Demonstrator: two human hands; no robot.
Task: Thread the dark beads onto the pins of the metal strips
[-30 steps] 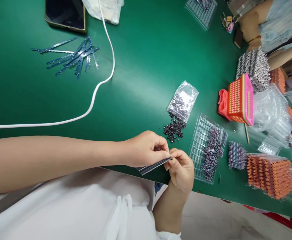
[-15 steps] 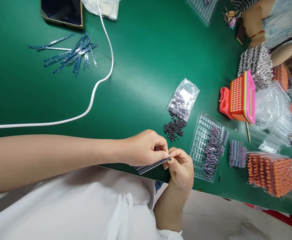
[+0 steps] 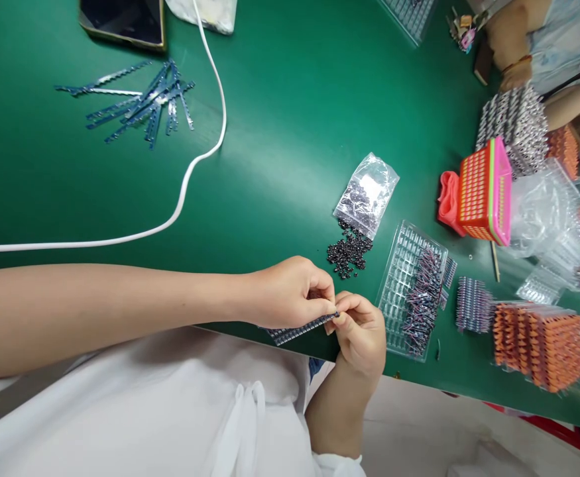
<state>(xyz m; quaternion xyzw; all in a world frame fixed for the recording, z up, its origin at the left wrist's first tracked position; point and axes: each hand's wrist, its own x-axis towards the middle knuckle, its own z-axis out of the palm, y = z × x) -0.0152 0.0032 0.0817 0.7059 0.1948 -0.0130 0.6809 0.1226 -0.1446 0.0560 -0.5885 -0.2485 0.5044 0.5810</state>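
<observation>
My left hand point(image 3: 294, 291) reaches in from the left, with fingers bent and thumb pressed at the end of a dark gridded panel point(image 3: 302, 331). The panel looks like a sheet of small circuit boards, and part of it is hidden beneath that hand. Facing it, my right hand point(image 3: 362, 334) pinches a tiny dark part point(image 3: 337, 315) at the panel's tip; its exact kind is too small to make out. Just beyond the fingers lies a pile of small black components point(image 3: 348, 254), by a clear plastic bag point(image 3: 366, 192) holding more of them.
To the right is a clear tray point(image 3: 393, 298) with wired parts point(image 3: 423, 301). Past it are wired stacks point(image 3: 473, 305), orange stacks point(image 3: 538, 344) and a basket point(image 3: 478, 192). A white cable point(image 3: 185, 189), blue strips point(image 3: 155, 99) and a phone point(image 3: 123, 23) lie left. Another person's arm point(image 3: 513, 40) rests far right.
Both hands keep nearly the same pinch at the panel's tip. The view has shifted slightly, and the tiny dark part shows a little less between the fingers.
</observation>
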